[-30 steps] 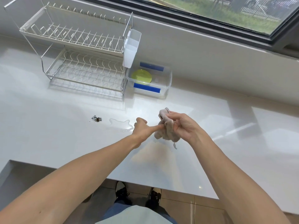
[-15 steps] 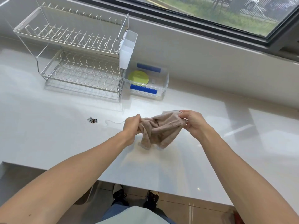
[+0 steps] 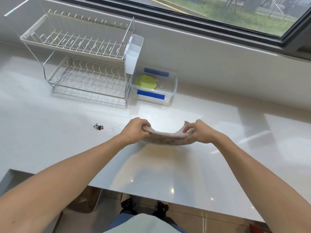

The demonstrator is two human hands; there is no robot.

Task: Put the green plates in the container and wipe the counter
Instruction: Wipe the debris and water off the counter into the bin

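Since a moment ago you have pulled your hands apart, so the crumpled beige-brown cloth [image 3: 165,137] that was bunched between them now hangs stretched in a shallow sagging band over the glossy white counter [image 3: 168,169]. Both your forearms reach forward from the bottom corners of the view, converging toward the middle, bare to the elbow. Your left hand [image 3: 134,132] has its fingers curled tight round the cloth's left end, knuckles up; your right hand [image 3: 200,132] pinches the right end with thumb and curled fingers, a corner of cloth poking up beside it. Whether the cloth's lowest fold touches the counter cannot be told. One round lime-green plate [image 3: 146,82] shows lying flat in the clear plastic container with blue strips [image 3: 174,84], which stands at the back of the counter by the wall; whether more plates lie stacked beneath it cannot be told. Just left of the container stands one two-tier chrome wire dish rack [image 3: 80,68], with one white plastic cutlery holder [image 3: 133,54] hung on its right end. On the counter left of your left hand lie one small heap of dark crumbs [image 3: 98,126] and, between that and the hand, one faint puddle of clear liquid [image 3: 116,128].
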